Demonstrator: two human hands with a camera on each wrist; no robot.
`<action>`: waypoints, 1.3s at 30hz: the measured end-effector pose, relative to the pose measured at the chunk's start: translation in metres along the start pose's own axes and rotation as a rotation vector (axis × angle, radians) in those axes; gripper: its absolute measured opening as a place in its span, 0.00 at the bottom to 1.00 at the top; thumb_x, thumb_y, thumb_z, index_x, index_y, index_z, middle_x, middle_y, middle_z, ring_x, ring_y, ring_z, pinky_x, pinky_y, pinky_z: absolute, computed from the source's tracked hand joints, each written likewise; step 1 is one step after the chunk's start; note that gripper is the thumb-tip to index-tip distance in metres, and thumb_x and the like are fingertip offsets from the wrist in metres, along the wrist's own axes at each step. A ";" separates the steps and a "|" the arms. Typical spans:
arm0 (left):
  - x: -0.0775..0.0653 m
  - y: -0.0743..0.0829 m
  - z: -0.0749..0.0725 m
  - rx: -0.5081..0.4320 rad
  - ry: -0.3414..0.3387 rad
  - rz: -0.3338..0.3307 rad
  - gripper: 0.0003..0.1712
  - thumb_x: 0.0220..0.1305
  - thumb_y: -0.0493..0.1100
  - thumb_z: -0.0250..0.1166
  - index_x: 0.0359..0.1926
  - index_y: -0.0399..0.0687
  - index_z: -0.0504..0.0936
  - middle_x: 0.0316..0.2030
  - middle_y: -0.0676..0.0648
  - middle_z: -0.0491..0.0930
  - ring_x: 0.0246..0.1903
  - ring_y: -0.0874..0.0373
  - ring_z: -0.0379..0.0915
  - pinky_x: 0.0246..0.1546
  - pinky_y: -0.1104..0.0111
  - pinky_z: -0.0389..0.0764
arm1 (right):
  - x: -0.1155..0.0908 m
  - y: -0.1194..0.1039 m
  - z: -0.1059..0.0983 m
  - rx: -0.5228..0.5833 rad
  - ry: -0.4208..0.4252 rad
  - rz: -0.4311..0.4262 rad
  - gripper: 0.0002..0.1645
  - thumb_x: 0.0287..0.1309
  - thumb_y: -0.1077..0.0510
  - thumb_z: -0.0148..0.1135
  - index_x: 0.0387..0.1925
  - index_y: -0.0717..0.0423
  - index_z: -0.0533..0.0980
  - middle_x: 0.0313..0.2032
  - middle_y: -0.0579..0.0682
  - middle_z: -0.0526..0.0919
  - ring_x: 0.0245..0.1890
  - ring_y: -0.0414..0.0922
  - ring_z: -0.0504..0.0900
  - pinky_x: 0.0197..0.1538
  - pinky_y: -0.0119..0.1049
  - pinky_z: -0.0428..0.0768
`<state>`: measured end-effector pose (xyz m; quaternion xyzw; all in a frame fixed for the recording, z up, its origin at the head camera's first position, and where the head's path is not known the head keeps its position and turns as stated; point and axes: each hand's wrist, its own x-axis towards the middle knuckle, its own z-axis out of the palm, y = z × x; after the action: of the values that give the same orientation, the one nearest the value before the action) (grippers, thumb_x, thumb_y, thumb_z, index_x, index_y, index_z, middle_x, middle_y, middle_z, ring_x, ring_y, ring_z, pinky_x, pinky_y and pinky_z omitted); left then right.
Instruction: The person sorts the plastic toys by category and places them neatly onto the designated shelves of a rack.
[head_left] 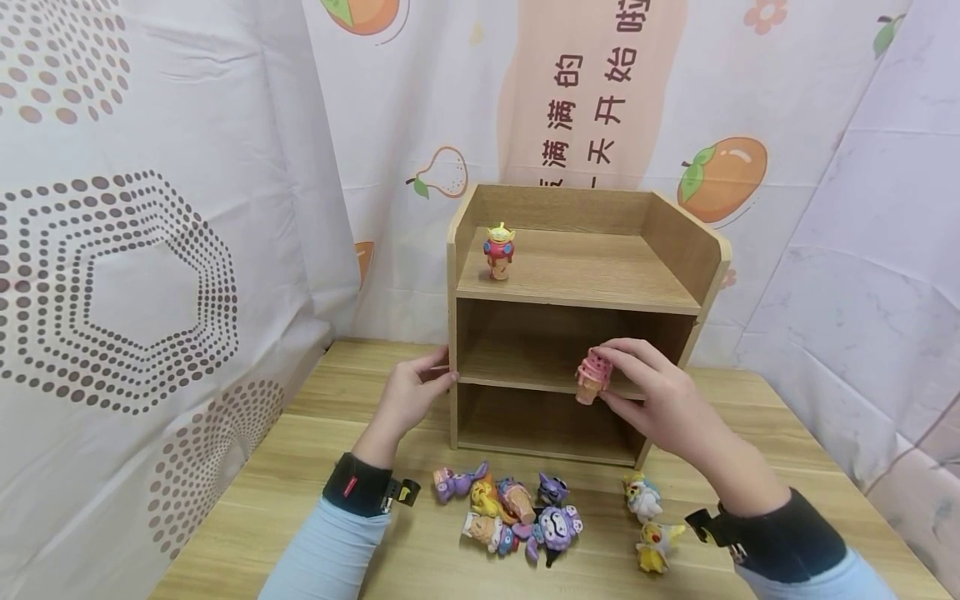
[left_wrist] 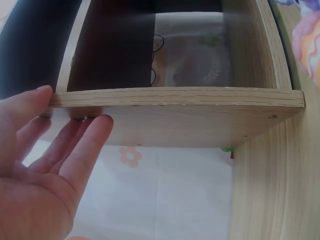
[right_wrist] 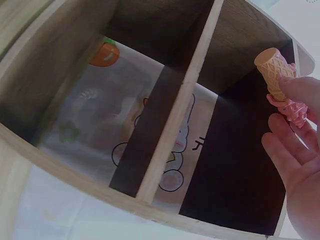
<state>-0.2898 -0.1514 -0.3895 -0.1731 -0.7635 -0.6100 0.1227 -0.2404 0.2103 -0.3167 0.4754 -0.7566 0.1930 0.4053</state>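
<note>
My right hand (head_left: 663,400) pinches a pink ice-cream-cone toy (head_left: 593,377) between thumb and fingertips, in front of the wooden shelf unit (head_left: 577,302). In the right wrist view the toy's tan waffle cone (right_wrist: 274,75) points up, its pink swirl against the fingers. My left hand (head_left: 411,392) rests on the unit's left side; the left wrist view shows the thumb at the front edge and the fingers extended along the outer face of the side panel (left_wrist: 175,120). On the top shelf, at the left, stands a cone figure (head_left: 498,254) with a red middle and a yellow-green top.
Several small figures lie in a pile before the unit, among them a purple-and-white one (head_left: 557,527) and a cone toy (head_left: 516,500). Further right lie a white-and-blue figure (head_left: 642,498) and a yellow one (head_left: 654,546). A printed curtain (head_left: 405,100) hangs behind the wooden table (head_left: 247,517).
</note>
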 end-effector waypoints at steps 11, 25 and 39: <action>0.000 -0.001 0.000 0.002 0.001 0.002 0.29 0.66 0.36 0.70 0.67 0.39 0.76 0.61 0.37 0.78 0.54 0.42 0.81 0.46 0.66 0.86 | 0.027 -0.002 -0.006 -0.008 0.033 -0.039 0.27 0.75 0.47 0.55 0.58 0.66 0.79 0.54 0.62 0.80 0.52 0.55 0.80 0.66 0.22 0.67; 0.000 -0.001 0.000 -0.004 0.008 -0.010 0.29 0.66 0.35 0.70 0.67 0.40 0.76 0.60 0.37 0.79 0.54 0.43 0.81 0.46 0.66 0.86 | 0.054 0.000 -0.014 -0.048 0.046 -0.057 0.26 0.66 0.56 0.67 0.60 0.66 0.77 0.56 0.63 0.79 0.53 0.57 0.80 0.68 0.25 0.66; -0.001 0.002 0.000 0.027 0.009 -0.008 0.29 0.65 0.35 0.71 0.66 0.40 0.76 0.62 0.38 0.77 0.54 0.44 0.81 0.47 0.67 0.86 | 0.076 -0.001 -0.020 -0.090 0.054 -0.036 0.38 0.43 0.74 0.79 0.60 0.66 0.77 0.57 0.63 0.78 0.55 0.56 0.79 0.67 0.26 0.67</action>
<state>-0.2885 -0.1510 -0.3882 -0.1657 -0.7717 -0.6009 0.1263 -0.2476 0.1805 -0.2446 0.4648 -0.7446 0.1643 0.4500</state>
